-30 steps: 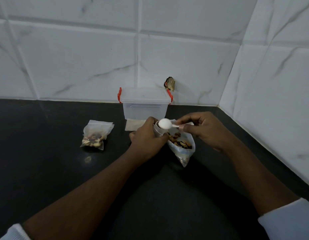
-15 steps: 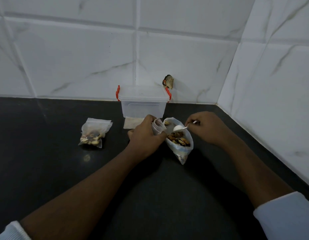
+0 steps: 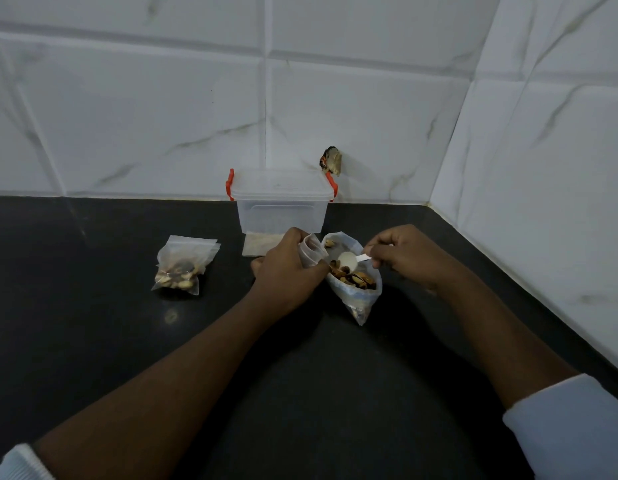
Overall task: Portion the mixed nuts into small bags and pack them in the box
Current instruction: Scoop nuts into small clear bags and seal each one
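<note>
Gripping a small clear plastic bag (image 3: 311, 250), your left hand (image 3: 288, 271) sits against the larger clear bag of mixed nuts (image 3: 364, 299); your right hand (image 3: 408, 254) pinches a white plastic spoon (image 3: 347, 260) dipped into it. The lidded translucent box (image 3: 281, 209) stands behind.

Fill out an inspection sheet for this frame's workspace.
Surface: black countertop.
Job's things: lidded clear box at the wall; filled small bag left of it; open nut bag; white spoon over the nuts; flat empty bags before the box.
Clutter: nothing seen.
Hands: left hand grips an open small bag; right hand pinches the spoon handle.
Cables: nothing seen.
Surroundings: white marbled tiles; brown object on the wall.
</note>
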Demonstrator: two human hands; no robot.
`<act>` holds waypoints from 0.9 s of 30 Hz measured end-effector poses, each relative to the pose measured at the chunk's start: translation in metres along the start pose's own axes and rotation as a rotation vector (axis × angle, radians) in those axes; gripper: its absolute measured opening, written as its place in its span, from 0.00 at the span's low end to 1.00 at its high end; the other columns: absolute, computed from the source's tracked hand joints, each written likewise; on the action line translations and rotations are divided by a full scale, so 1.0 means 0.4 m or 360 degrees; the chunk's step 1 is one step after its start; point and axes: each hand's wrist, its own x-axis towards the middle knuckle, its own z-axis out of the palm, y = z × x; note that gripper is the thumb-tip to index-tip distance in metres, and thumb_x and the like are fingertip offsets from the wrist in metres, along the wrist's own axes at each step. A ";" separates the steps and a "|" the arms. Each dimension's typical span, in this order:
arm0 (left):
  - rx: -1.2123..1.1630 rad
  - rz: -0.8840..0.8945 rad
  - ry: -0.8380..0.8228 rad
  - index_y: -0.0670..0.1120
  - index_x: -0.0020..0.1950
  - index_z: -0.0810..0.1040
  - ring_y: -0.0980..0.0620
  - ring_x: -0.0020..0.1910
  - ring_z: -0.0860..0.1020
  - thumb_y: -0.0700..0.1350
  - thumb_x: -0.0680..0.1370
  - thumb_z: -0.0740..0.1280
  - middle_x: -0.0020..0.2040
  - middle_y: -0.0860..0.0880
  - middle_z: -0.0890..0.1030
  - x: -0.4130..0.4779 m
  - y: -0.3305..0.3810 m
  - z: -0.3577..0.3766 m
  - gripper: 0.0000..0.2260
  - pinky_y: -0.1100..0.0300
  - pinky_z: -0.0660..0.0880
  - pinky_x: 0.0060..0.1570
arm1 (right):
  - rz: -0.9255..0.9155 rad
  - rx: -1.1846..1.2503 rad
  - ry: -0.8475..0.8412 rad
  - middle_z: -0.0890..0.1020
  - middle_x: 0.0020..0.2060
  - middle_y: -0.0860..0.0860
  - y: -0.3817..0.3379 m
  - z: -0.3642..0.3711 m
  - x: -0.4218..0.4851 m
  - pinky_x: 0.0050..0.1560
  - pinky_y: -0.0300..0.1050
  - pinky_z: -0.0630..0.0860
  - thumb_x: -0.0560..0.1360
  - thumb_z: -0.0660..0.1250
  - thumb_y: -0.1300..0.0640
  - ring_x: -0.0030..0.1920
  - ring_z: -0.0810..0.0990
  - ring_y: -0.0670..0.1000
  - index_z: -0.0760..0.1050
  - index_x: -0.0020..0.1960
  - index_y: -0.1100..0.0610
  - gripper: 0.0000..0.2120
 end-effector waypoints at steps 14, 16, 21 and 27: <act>-0.0029 0.0011 -0.0009 0.61 0.60 0.67 0.52 0.59 0.79 0.53 0.77 0.72 0.52 0.60 0.77 0.008 -0.016 0.002 0.17 0.40 0.70 0.69 | 0.0231 0.0742 0.0028 0.78 0.34 0.54 0.000 -0.017 0.003 0.24 0.37 0.58 0.81 0.64 0.65 0.27 0.64 0.45 0.82 0.51 0.65 0.09; -0.0030 0.0015 -0.0001 0.61 0.60 0.67 0.53 0.59 0.78 0.54 0.78 0.72 0.51 0.61 0.77 0.006 -0.014 0.001 0.17 0.41 0.70 0.70 | 0.0093 0.0874 -0.0020 0.79 0.34 0.54 -0.016 -0.015 -0.003 0.25 0.37 0.59 0.81 0.63 0.66 0.27 0.65 0.45 0.83 0.52 0.65 0.09; -0.0038 0.0064 0.0029 0.59 0.59 0.69 0.55 0.57 0.77 0.55 0.78 0.72 0.52 0.61 0.78 0.000 -0.014 -0.001 0.15 0.40 0.65 0.71 | -0.0258 0.0693 -0.0088 0.85 0.40 0.54 -0.057 0.020 -0.027 0.30 0.36 0.68 0.82 0.66 0.63 0.32 0.71 0.46 0.84 0.54 0.59 0.08; -0.0092 0.0090 0.0026 0.62 0.56 0.68 0.55 0.56 0.78 0.54 0.76 0.73 0.49 0.63 0.77 0.002 -0.022 0.004 0.15 0.39 0.70 0.68 | -0.0606 0.0037 -0.0122 0.87 0.50 0.40 -0.066 0.027 -0.038 0.53 0.32 0.77 0.78 0.72 0.62 0.53 0.84 0.40 0.86 0.55 0.49 0.11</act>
